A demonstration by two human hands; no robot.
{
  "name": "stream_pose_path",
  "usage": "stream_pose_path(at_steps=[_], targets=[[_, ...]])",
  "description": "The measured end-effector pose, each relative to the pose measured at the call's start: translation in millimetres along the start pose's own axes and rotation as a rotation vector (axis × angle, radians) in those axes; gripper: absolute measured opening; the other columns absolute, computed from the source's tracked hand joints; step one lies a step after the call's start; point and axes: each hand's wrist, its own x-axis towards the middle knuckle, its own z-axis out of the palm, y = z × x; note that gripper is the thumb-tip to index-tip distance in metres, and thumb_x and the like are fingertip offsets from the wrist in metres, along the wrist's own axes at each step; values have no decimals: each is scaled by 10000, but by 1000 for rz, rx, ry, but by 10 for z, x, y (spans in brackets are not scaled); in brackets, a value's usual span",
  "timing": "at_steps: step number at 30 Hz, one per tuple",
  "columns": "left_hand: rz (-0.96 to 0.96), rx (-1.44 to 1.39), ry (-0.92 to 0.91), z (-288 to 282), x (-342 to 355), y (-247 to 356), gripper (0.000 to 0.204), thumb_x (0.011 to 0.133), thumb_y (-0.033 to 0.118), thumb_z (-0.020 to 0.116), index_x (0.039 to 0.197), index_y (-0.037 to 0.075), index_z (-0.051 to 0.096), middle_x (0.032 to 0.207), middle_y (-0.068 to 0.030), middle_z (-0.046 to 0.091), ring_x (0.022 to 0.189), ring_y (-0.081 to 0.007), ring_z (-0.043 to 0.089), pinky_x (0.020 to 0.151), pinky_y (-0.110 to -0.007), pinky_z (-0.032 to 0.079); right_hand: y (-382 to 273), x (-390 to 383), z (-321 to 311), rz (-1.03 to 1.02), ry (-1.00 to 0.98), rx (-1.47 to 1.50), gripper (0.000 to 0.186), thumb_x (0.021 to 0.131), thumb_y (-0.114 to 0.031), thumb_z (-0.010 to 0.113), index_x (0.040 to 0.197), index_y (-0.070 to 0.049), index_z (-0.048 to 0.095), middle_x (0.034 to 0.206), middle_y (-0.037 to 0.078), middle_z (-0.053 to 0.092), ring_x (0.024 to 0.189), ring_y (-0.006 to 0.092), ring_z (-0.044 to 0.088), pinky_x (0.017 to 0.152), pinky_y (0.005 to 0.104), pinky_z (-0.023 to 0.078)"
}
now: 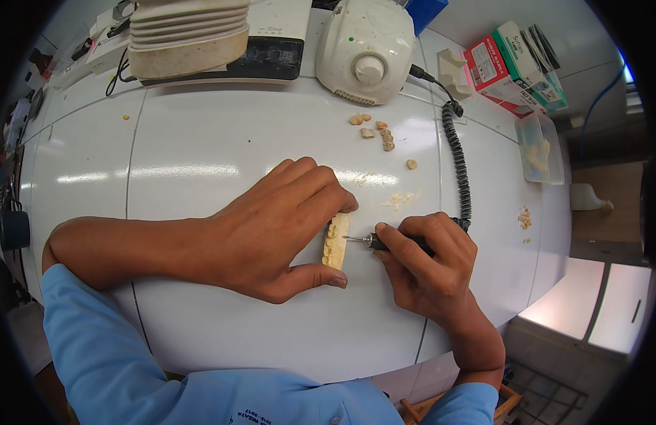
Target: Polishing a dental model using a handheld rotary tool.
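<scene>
Between the thumb and fingers of my left hand (285, 227) a pale yellow dental model (335, 242) is gripped by its two ends on the white table. A row of moulded teeth runs along its left side. My right hand (434, 262) is closed around a black rotary handpiece (379, 242), held like a pen. Its thin metal bur points left, and the tip meets the right side of the model. A coiled black cord (457, 156) leads from behind my right hand up to a white control unit (367, 53) with a round knob.
Yellow shavings (398, 200) lie beyond the model. Several small tooth-coloured pieces (386, 138) sit farther back, with more crumbs (525, 218) at the right. A clear plastic box (540, 150) stands near the right edge, below cartons (508, 67). A ribbed hose (189, 35) fills the back left.
</scene>
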Motion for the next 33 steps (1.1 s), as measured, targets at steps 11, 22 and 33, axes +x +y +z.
stream_pose_path(at_steps=[11, 22, 33], targets=[[8, 13, -12, -5, 2, 1, 747, 933, 405, 969, 1411, -68, 644, 1300, -223, 661, 1166, -398, 623, 1022, -509, 501, 13, 11, 33, 4, 30, -23, 404, 784, -109, 969, 1181, -111, 890, 941, 21, 693, 768, 197, 639, 634, 359, 471], [-4, 3, -18, 12, -6, -12, 725, 945, 383, 953, 1412, -76, 642, 1307, -225, 652, 1176, -400, 616, 1031, -510, 498, -8, 16, 17, -18, 12, -5, 388, 772, -98, 963, 1153, -107, 890, 931, 19, 698, 776, 191, 646, 638, 356, 480], [-6, 11, -33, 3, -3, -8, 721, 957, 367, 932, 1429, -87, 631, 1310, -237, 649, 1163, -403, 608, 1037, -519, 491, -25, 34, -5, 10, 8, -26, 418, 716, -45, 955, 1127, -73, 885, 936, 63, 722, 768, 227, 670, 638, 368, 522]])
